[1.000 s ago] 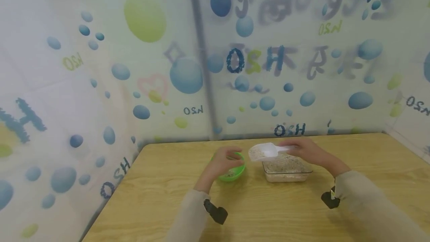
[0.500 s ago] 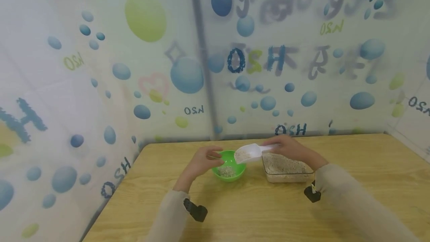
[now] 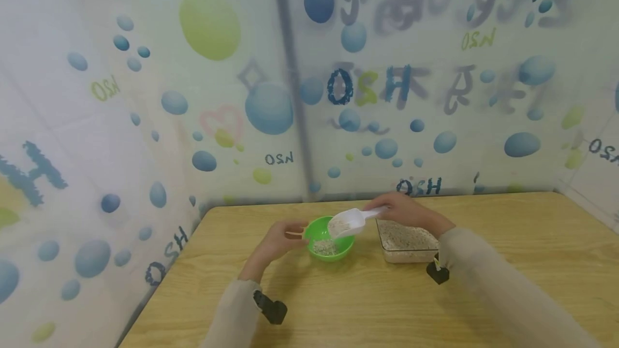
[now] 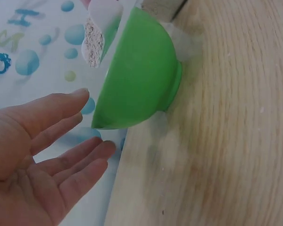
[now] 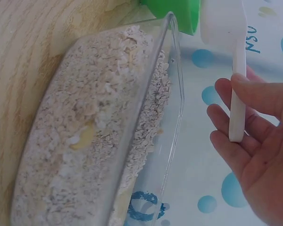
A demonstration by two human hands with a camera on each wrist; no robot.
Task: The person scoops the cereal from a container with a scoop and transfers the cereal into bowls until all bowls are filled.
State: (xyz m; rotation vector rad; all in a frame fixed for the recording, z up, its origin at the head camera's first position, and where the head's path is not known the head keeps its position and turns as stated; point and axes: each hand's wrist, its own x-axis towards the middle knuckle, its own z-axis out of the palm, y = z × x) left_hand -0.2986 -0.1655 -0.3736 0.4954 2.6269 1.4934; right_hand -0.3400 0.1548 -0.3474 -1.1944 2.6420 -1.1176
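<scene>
Right hand (image 3: pixel 403 212): grasping the handle of a white scoop (image 3: pixel 349 223), thumb on one side and fingers on the other, as the right wrist view shows. Scoop head points toward the left hand's side and dips slightly; it carries a load of pale flakes and sits over the green bowl (image 4: pixel 141 70), above the rim.

Left hand (image 4: pixel 42 160): holding nothing. Fingers extended and spread, thumb apart from them, tips just beside the bowl's outer wall; the left wrist view shows a narrow gap between.

Bowl: upright on the wooden surface (image 3: pixel 338 305), between the left hand and the container. A small heap of flakes (image 3: pixel 325 248) lies at its bottom.

Clear rectangular container (image 3: pixel 411 256): on the surface near the bowl, on the right-hand side, below the right forearm. Holds a broad bed of similar flakes; one yellowish piece (image 5: pixel 83 137) shows through its wall.

Both arms in light sleeves (image 3: pixel 503 278), a black wrist device (image 3: pixel 271 307) at each cuff. Behind: a pale backdrop (image 3: pixel 319 187) printed with blue and green bubbles and "H2O" lettering, mirrored in places.
</scene>
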